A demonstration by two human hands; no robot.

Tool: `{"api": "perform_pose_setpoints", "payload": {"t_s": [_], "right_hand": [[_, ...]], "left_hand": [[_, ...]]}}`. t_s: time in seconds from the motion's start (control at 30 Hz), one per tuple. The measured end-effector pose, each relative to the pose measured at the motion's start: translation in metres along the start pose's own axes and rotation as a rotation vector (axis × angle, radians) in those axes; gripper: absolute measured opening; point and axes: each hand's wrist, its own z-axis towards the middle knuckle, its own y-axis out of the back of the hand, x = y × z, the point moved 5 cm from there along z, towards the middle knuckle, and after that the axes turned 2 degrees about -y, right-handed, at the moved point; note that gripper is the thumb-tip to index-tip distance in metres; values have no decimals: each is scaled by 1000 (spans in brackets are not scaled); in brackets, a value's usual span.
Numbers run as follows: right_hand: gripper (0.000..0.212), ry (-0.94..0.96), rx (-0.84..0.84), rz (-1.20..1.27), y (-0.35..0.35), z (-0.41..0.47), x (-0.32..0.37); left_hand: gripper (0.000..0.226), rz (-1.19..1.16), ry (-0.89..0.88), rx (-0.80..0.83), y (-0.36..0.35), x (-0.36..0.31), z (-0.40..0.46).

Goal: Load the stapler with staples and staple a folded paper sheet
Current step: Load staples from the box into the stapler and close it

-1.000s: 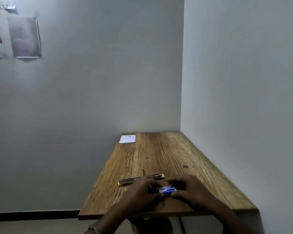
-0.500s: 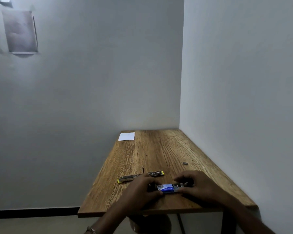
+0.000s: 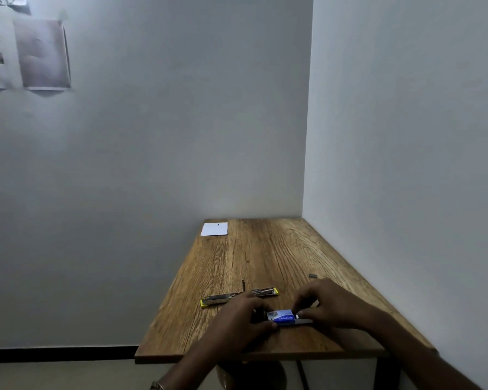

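A small blue and white staple box (image 3: 281, 316) lies near the table's front edge, held between both hands. My left hand (image 3: 241, 316) grips its left end. My right hand (image 3: 326, 304) pinches its right end, where a grey inner tray (image 3: 303, 321) sticks out. Just behind my left hand lies the yellow stapler (image 3: 238, 296), opened out flat with its metal channel showing. A white folded paper sheet (image 3: 214, 229) rests at the far left corner of the table. A short strip of staples (image 3: 312, 275) lies alone on the wood to the right.
The wooden table (image 3: 265, 257) stands in a corner, with a wall along its right side and another behind it. Printed sheets (image 3: 44, 53) hang on the left wall. A dark rounded object (image 3: 248, 375) shows under the table's front edge.
My right hand has shifted to the right and the grey inner tray now shows further out of the box. The camera view has moved a little.
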Motion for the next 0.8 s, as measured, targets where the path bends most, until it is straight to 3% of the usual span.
{"api": "perform_pose_setpoints", "payload": {"t_s": [0.33, 0.8], "right_hand": [[15, -10, 85, -52, 1, 10, -3], [12, -33, -88, 330, 10, 1, -14]], "left_hand": [[35, -10, 6, -11, -2, 2, 0], [37, -12, 25, 19, -2, 2, 0]]}}
